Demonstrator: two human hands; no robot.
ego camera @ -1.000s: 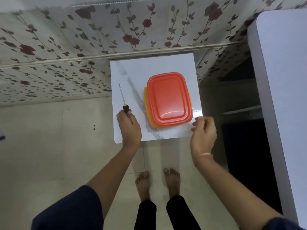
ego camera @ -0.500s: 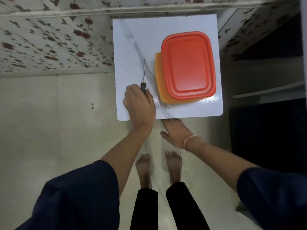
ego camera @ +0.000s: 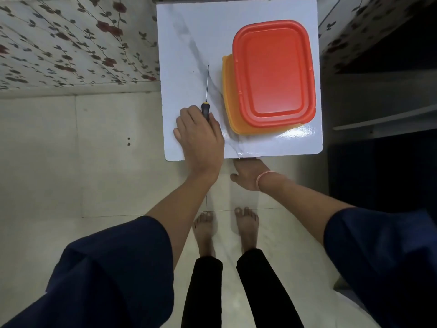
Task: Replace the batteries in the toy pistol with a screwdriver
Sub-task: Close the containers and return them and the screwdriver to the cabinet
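Note:
A thin screwdriver [ego camera: 207,91] with a black and yellow handle lies on the small white marbled table [ego camera: 189,43], its shaft pointing away from me. My left hand [ego camera: 201,136] holds its handle, fingers curled round it. My right hand [ego camera: 248,174] reaches under the table's near edge, so its fingers are hidden. An orange plastic box with a red lid [ego camera: 272,72] stands closed on the right half of the table. No toy pistol or batteries are in sight.
A flowered wall [ego camera: 71,43] runs behind and left of the table. To the right lie a dark gap and shelf edges [ego camera: 383,124]. My bare feet [ego camera: 224,228] stand on the pale tiled floor just before the table.
My left hand has shifted the screwdriver right, closer to the box. My right hand has dropped from the table's near right corner to below its edge. The view has moved in closer.

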